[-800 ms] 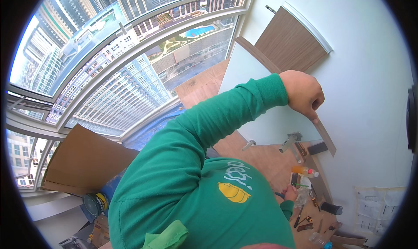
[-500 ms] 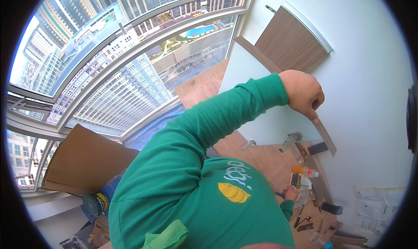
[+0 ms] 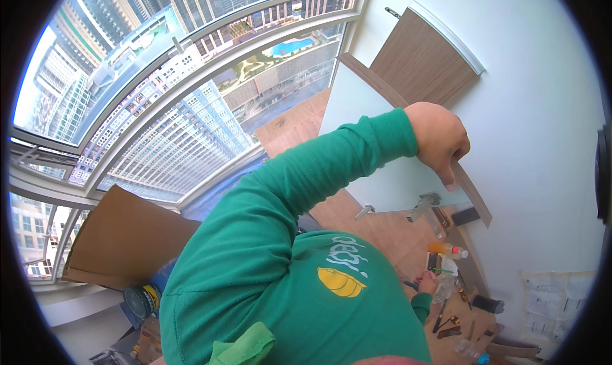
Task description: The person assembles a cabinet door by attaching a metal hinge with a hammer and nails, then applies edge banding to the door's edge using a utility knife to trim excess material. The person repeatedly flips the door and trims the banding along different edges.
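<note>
My left arm, in a green sleeve, reaches across to a door panel (image 3: 382,180) with a pale glossy face and wood-grain edges. The left hand (image 3: 440,138) is closed over the panel's upper edge, its thumb hanging down along the pale face. Two metal hinges stick out of the panel: a cup hinge (image 3: 424,205) and a smaller one (image 3: 364,212) to its left. Low at the right of my body, my right hand (image 3: 426,282) is closed on a slim tool, with a dark end (image 3: 410,285) showing; its exact kind is too small to tell.
A wood-grain panel (image 3: 424,59) leans at the white wall. Bottles, such as an orange drink bottle (image 3: 446,249), and scattered tools (image 3: 452,327) lie on the wooden floor at right. A cardboard sheet (image 3: 127,237) and a bucket (image 3: 140,300) stand left, below wide windows.
My left hand has shifted slightly left, and its thumb has slid a little lower against the pale face. The right hand stays nearly still.
</note>
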### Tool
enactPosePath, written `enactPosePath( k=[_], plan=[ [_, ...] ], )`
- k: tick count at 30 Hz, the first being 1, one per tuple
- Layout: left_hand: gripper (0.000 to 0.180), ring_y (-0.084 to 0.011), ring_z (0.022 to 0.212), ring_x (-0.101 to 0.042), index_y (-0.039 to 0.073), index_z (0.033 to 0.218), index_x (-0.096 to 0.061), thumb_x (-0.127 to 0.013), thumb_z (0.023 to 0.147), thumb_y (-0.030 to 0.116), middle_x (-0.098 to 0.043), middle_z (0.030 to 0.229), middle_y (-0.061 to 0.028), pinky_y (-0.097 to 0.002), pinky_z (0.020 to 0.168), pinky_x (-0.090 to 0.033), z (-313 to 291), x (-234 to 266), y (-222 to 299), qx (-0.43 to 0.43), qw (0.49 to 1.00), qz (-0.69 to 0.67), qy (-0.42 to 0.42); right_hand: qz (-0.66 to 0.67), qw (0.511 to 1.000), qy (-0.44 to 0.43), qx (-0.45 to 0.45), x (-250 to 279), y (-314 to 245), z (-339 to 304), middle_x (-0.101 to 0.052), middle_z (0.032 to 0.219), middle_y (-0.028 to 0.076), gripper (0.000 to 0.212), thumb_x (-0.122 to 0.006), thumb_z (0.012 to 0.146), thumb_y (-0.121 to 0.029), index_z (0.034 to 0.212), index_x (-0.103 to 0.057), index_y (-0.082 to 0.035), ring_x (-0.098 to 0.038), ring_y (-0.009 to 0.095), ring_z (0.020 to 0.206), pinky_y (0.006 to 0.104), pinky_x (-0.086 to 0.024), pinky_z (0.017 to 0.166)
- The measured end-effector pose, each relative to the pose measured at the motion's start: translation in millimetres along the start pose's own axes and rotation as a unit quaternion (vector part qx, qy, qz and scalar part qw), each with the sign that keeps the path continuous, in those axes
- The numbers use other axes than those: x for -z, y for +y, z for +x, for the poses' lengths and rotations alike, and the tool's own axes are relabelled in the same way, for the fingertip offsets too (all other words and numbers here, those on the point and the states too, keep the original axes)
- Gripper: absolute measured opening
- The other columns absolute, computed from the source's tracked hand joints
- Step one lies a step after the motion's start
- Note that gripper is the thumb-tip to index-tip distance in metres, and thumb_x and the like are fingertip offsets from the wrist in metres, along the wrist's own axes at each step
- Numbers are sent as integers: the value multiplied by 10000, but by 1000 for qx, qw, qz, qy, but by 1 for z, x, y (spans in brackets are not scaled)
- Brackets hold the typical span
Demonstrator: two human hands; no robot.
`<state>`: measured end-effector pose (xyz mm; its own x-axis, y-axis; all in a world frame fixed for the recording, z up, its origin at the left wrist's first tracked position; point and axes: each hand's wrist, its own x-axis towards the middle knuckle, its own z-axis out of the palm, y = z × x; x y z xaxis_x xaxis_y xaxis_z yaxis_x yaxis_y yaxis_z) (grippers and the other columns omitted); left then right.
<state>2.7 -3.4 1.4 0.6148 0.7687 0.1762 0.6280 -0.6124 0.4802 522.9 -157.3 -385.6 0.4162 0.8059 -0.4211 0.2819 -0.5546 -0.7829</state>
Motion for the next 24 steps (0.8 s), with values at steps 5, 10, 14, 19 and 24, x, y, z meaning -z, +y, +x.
enactPosePath(
  k=[5, 10, 14, 19, 24],
  plan=[
    [394, -304, 798, -706, 60, 940, -772, -789, 764, 413, -726, 895, -87, -438, 718, -570, 2, -6, -4, -28, 999, 11, 26, 8, 1000, 9, 2, 0, 2, -1, -651, 707, 85, 205, -637, 1008, -202, 982, -667, 0, -615, 185, 537, 310, -520, 497],
    [336, -294, 813, -712, 70, 969, -785, -740, 757, 326, -731, 908, -84, -426, 738, -579, -1, -5, -2, -34, 999, 5, 29, 7, 1000, 14, 0, -2, 0, -6, -649, 704, 81, 207, -633, 1009, -202, 971, -666, -2, -606, 175, 533, 306, -520, 499],
    [318, -294, 816, -712, 74, 974, -793, -718, 746, 282, -738, 921, -85, -421, 743, -580, -1, -5, -2, -39, 999, -8, 24, 5, 1000, 8, 1, 0, 1, -6, -649, 705, 78, 204, -633, 1007, -198, 976, -669, 0, -602, 169, 533, 305, -523, 501],
    [305, -302, 815, -708, 72, 972, -798, -717, 749, 264, -741, 926, -90, -422, 744, -577, 0, -4, -5, -54, 998, -23, 18, -3, 1000, 8, 5, 0, 2, -3, -648, 706, 76, 205, -634, 1006, -200, 979, -674, -1, -600, 168, 533, 306, -525, 501],
    [306, -312, 812, -703, 76, 981, -796, -717, 754, 264, -738, 922, -97, -431, 745, -573, 1, -7, -8, -63, 997, -28, 27, 7, 1000, -3, 1, 0, 1, 0, -650, 711, 82, 203, -637, 1003, -199, 988, -676, 0, -599, 169, 535, 306, -525, 500]
  ],
)
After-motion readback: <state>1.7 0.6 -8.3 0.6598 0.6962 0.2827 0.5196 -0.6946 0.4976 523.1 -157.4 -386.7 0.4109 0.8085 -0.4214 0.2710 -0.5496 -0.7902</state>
